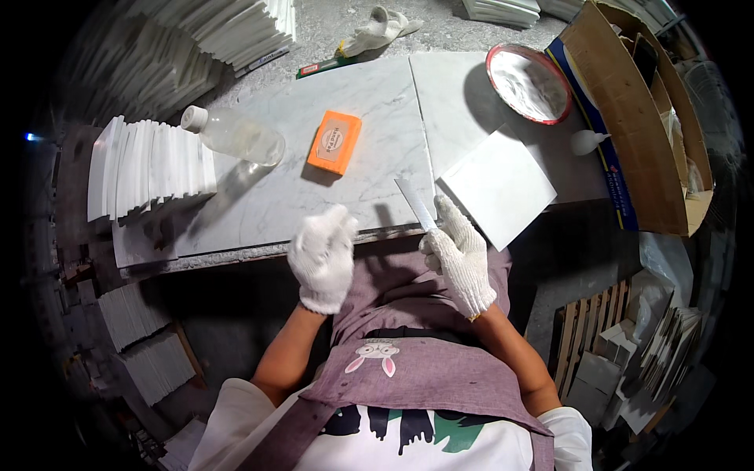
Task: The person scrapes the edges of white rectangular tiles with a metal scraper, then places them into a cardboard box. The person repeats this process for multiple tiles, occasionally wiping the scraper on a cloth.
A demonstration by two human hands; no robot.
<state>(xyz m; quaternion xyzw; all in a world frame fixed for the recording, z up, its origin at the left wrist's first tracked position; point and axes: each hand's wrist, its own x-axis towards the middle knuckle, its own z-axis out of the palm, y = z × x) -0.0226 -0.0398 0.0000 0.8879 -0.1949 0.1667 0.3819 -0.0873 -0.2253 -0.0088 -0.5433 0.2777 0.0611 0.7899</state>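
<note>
**Marble strip held at the bench edge**

A stone workshop is seen from above, with a bench (pixel 259 212) topped by two grey-veined marble slabs across the middle of the frame. On it are counted one orange block (pixel 334 141), one clear plastic bottle (pixel 236 135) lying on its side, one red-rimmed bowl (pixel 529 83) at upper right, and one square white tile (pixel 498 187) overhanging the near edge. One row of white tiles (pixel 149 166) is stacked on edge at the left. A narrow marble strip (pixel 415 202) is gripped at its lower end by the gloved right hand (pixel 459 255), rising up-left from it. The gloved left hand (pixel 322 255) is held loosely curled and empty, just left of the strip, apart from it.
</note>
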